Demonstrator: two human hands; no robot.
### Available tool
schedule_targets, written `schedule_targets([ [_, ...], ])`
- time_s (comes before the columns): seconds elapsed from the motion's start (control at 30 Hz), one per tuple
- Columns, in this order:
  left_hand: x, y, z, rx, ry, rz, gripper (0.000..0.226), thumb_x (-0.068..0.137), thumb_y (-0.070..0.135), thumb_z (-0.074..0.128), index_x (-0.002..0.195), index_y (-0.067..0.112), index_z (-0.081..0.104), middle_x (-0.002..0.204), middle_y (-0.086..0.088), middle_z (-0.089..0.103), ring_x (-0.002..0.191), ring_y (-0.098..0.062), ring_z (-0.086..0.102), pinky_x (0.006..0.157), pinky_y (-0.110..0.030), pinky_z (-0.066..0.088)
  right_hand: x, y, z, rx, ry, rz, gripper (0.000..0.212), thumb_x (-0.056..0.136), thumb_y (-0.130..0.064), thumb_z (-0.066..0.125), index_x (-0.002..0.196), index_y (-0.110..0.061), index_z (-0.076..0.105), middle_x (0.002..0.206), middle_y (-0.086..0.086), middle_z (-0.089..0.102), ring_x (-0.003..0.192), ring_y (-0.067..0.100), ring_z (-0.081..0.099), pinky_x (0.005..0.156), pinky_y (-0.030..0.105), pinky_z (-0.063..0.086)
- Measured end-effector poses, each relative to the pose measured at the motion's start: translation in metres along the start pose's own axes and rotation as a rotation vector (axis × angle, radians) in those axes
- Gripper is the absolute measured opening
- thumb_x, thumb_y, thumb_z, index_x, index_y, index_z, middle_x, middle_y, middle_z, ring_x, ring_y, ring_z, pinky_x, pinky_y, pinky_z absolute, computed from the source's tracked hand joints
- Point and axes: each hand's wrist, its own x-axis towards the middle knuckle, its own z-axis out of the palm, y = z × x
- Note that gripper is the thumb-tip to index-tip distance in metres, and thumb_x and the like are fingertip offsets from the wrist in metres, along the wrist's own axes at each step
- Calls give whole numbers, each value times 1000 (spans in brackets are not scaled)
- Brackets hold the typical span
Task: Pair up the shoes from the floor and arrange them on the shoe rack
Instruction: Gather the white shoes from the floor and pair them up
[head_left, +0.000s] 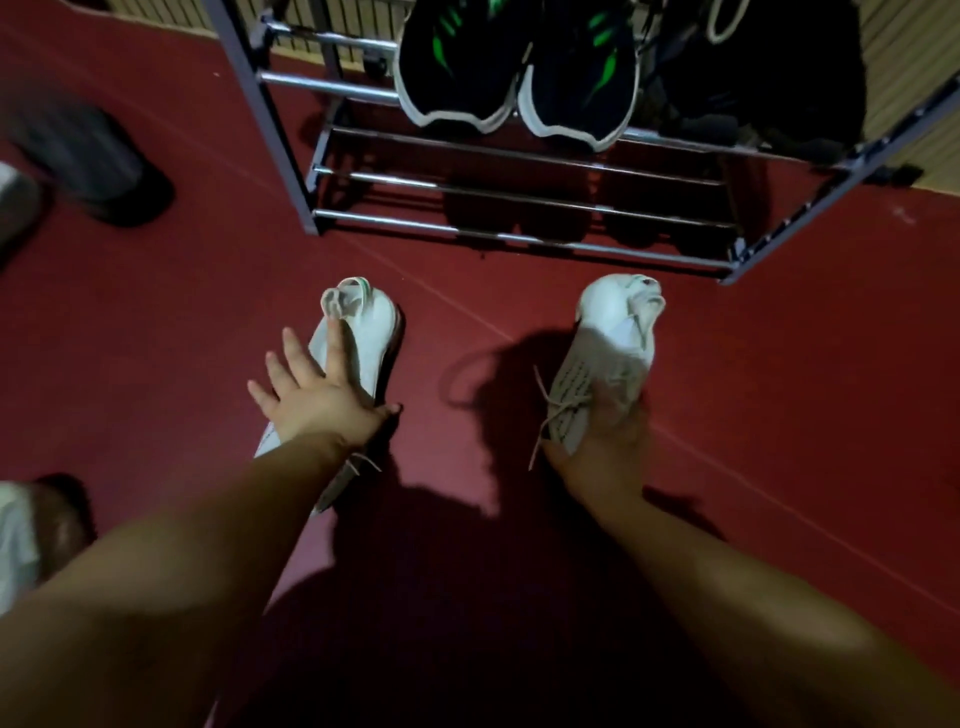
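The left hand lies across the middle of one white shoe. Its thumb hooks round the shoe's right edge, its forefinger rests along the top, and the other fingers are splayed free. The right hand, blurred, has its fingers wrapped round the near end of the second white shoe. Both shoes are well apart over the red floor, just on the near side of the metal shoe rack. A pair of black shoes with green stripes sits on the rack's upper shelf.

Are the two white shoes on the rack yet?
No: the left hand holds the left white shoe and the right hand the right white shoe, both short of the shoe rack.
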Motion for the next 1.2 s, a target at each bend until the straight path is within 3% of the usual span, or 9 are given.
schedule_targets([
  [0.17,-7,0,-1,-32,-59,-29,118,66,54,68,143,41,-21,151,-14,4,129,-36,26,104,-50,27,-28,-46,16,-154,-193,-140,96,80,-58,57,150,-29,-2,151,27,5,133,40,23,109,43,22],
  [0.37,-8,3,-18,-157,-62,-44,125,59,61,74,144,43,-17,136,-12,27,123,-37,35,97,-52,35,-35,-51,13,-27,-312,-209,92,86,-57,51,148,-30,-11,154,20,0,139,35,13,111,43,16],
  [0.6,-26,66,-48,-360,-23,114,114,68,57,72,147,40,-9,138,-14,26,126,-39,34,102,-49,36,-14,-12,-20,276,-150,-192,78,86,-58,44,150,-24,14,153,12,21,140,29,21,112,43,20],
  [0.7,-47,109,-53,-455,-20,219,112,69,56,72,147,40,-6,136,-12,27,123,-36,38,103,-48,37,1,2,-38,446,-61,-158,64,95,-36,49,148,-13,22,149,14,30,136,27,30,111,33,22],
  [0.77,-59,140,-46,-538,-46,276,110,69,56,72,148,39,-3,138,-11,27,122,-35,41,104,-46,36,6,12,-55,658,-114,-104,55,97,-31,45,146,-14,25,142,12,42,125,21,44,101,21,31],
  [0.87,-67,179,-26,-717,-104,345,96,82,50,63,151,29,1,147,-15,25,130,-34,37,108,-36,32,9,27,-75,854,-255,34,48,100,-38,36,143,-17,36,135,6,51,117,20,52,99,28,40],
  [0.97,-68,187,-6,-657,-99,408,83,89,47,54,152,21,5,145,-17,32,131,-33,36,108,-35,31,17,58,-72,785,-285,147,52,98,-42,38,142,-15,38,137,6,49,121,23,51,102,31,39],
  [1.07,-71,160,12,-386,-33,345,94,81,59,57,151,26,5,140,-16,33,132,-34,32,109,-41,30,17,89,-62,499,-312,201,58,94,-34,51,143,-9,31,144,16,40,127,32,44,100,32,36],
  [1.2,-77,120,35,-111,-265,179,121,65,75,62,147,34,-17,156,-14,-9,145,-32,-1,117,-45,12,10,91,-53,244,-226,128,76,87,-53,50,149,-27,15,153,16,15,138,35,24,113,41,25],
])
